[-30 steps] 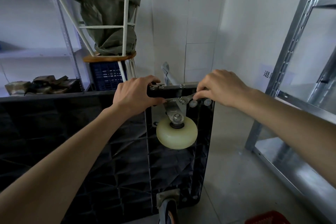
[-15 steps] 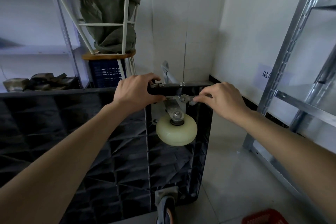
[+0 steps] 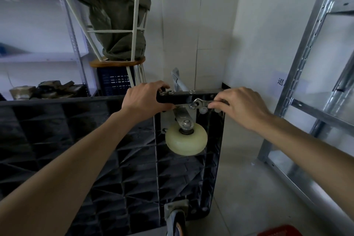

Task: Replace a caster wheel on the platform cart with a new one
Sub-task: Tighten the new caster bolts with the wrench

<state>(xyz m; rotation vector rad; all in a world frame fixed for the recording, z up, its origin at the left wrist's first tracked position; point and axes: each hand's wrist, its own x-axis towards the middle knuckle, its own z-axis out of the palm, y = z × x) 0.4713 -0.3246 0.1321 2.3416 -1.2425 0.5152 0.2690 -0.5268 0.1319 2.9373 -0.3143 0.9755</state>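
Right hand [image 3: 243, 107] pinches the handle end of a small wrench [image 3: 201, 103]. Wrench lies roughly horizontal, long axis running left from the fingers, its jaw end seated on a bolt [image 3: 192, 106] at the top right corner of the caster's mounting plate [image 3: 168, 119]. The bolt thus sits just left of the right hand, so any swing will pivot about that point. Left hand [image 3: 143, 99] grips the cart's upper edge beside the plate, thumb underneath, steadying. Platform cart [image 3: 95, 149] stands on its side, underside facing the camera. Cream caster wheel [image 3: 186, 141] hangs below the plate, still mounted. Judgement: fastener stage, caster not yet off.
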